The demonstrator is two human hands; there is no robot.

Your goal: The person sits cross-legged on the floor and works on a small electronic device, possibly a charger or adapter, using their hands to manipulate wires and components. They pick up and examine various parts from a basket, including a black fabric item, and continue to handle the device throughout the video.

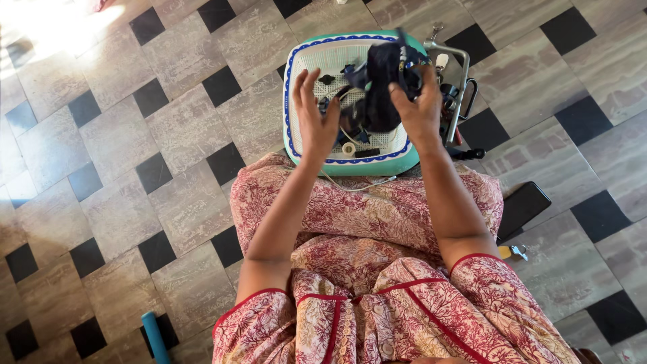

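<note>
Dark navy cloth bundle (379, 84), with a strap or cord at its top, held up over the basket (300, 145) — a teal tub with white mesh lining and blue scalloped rim. Right hand (419, 108) grips the cloth's right edge, fingers curled onto it. Left hand (317, 114) just beside the cloth's left side, palm facing it, fingers spread wide and upright; fingertip contact with the cloth cannot be made out from this angle.

Inside the basket under the cloth: small dark bits and a pale tape roll (348, 147) near the front wall. White cord (357, 185) trails from the basket's front rim onto the lap.

Metal frame (458, 81) touching the basket's right side, dark items packed against it. Black phone (522, 207) on the floor beside the right knee, small metal clip (517, 252) near it. Blue tube (155, 337) on the tiles lower left. Red floral dress (377, 269) covers the lap. Floor: grey tiles with black diamond insets (155, 172)
</note>
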